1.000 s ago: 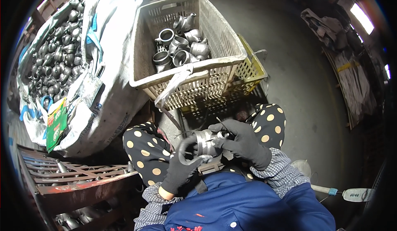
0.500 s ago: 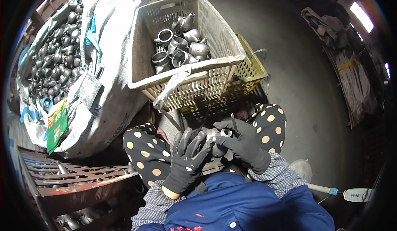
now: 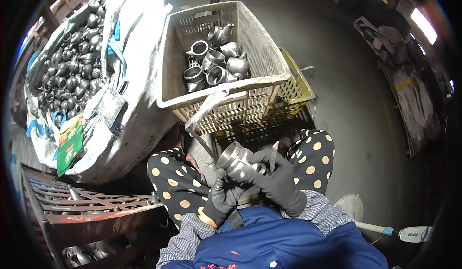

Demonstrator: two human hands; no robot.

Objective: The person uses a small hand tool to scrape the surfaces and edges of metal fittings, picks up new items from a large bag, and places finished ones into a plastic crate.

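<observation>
In front of my lap a grey metal pipe fitting [image 3: 236, 160] is held tilted, its wide round mouth facing up and left. My right hand [image 3: 279, 180], in a dark glove, grips its narrower right end. Below the wide end, the curled fingers of my gloved left hand [image 3: 225, 192] hold it from underneath; part of this hand is shaded. A small pale tip shows just above the right fingers, too small to name. Beyond my hands stands a whitish plastic crate [image 3: 185, 99] with several similar fittings [image 3: 216, 57] inside.
At the left a big white woven sack [image 3: 144, 100] is full of small metal fittings [image 3: 72, 71]. A rusty red metal rack [image 3: 103, 216] with more parts stands at the lower left. A yellow crate [image 3: 301, 86] sits behind the whitish one. Covered stacks [image 3: 416, 100] line the right.
The fitting has turned and risen, so its wide mouth now shows at the upper left. My left hand has moved from lying over it to curling beneath it.
</observation>
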